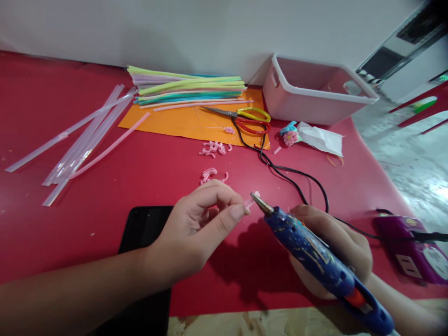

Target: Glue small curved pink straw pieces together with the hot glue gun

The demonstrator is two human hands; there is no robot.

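Note:
Between the thumb and fingertips of my left hand (198, 226) is a small pink pipe cleaner piece (249, 204), pointing to the right. My right hand (332, 242) is wrapped around a blue hot glue gun (308, 252). The metal nozzle of the gun is at the end of the pink piece; whether they touch I cannot tell. Just beyond my left hand lie short curled pink pieces (210, 175), and farther back a second pile of pink pieces (215, 148).
Pipe cleaners (189, 88) and scissors (241, 116) lie on orange paper (168, 122). Clear glue sticks (87, 135) are at left, a phone (145, 228) under my left arm. A white bin (315, 100), small flowers (291, 136), a black cord (294, 182) and a purple power socket (413, 252) are at right.

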